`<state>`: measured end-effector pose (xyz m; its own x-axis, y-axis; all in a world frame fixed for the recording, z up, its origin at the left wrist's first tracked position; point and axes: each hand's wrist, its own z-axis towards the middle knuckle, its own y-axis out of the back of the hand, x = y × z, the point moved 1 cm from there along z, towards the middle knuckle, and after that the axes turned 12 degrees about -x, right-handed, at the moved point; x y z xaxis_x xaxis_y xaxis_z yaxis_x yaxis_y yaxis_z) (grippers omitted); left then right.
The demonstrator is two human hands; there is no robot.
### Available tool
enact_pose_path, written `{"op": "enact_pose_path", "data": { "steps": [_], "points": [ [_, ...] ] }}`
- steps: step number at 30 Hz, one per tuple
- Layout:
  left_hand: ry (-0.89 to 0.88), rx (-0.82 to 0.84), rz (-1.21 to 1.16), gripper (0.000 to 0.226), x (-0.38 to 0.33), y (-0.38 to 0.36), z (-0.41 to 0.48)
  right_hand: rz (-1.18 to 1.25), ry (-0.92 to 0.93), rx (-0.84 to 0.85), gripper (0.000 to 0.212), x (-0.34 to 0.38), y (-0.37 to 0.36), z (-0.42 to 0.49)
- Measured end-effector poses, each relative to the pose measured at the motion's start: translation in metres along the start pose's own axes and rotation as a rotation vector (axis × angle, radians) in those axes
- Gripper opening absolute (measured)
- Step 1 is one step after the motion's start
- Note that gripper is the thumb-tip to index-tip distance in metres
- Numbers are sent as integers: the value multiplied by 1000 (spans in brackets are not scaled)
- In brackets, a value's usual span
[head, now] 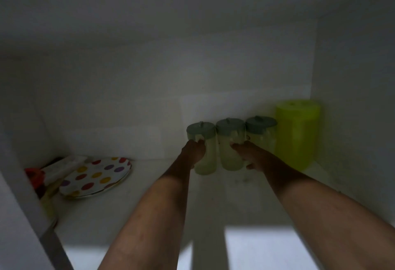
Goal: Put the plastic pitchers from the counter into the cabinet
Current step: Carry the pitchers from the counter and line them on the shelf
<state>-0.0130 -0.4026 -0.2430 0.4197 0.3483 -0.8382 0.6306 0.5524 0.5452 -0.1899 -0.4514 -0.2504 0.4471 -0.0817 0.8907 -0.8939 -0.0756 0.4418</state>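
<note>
Three pale translucent plastic pitchers with grey-green lids stand in a row at the back of the dim white cabinet shelf point(149, 195). My left hand point(193, 152) is wrapped around the left pitcher point(205, 154). My right hand point(249, 152) grips the middle pitcher point(229, 154). The right pitcher point(261, 133) stands free, touching neither hand, close beside a larger lime-green pitcher point(296, 135) in the back right corner. All stand upright on the shelf floor.
A white plate with coloured dots point(96, 176) lies at the left of the shelf, with a red object point(35, 176) and a pale box behind it. The cabinet's left wall edge point(27, 205) and right wall point(352, 120) close in the space.
</note>
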Motion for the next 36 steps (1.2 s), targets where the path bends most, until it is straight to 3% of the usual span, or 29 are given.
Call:
{"op": "enact_pose_path", "data": {
  "steps": [4,7,11,17,21,27,32,36],
  "points": [
    [-43,-19,25,73,2,4,-16,2,87,-55,87,1,5,-7],
    [-86,-30,44,77,7,15,-26,-53,164,-193,91,-1,8,-10],
    [-159,-15,66,69,10,41,-46,-26,253,-308,62,7,10,-37],
    [-179,58,70,50,18,93,-115,-63,362,-262,18,18,-4,-111],
    [-157,118,-28,39,42,140,-188,34,406,-232,15,17,-28,-182],
    [-53,305,-42,28,100,254,-298,273,513,-350,21,26,-88,-329],
    [42,74,-14,20,184,374,-355,312,565,-342,26,55,-174,-454],
    [178,-220,-27,19,276,487,-398,304,686,-99,28,86,-277,-549]
  ]
}}
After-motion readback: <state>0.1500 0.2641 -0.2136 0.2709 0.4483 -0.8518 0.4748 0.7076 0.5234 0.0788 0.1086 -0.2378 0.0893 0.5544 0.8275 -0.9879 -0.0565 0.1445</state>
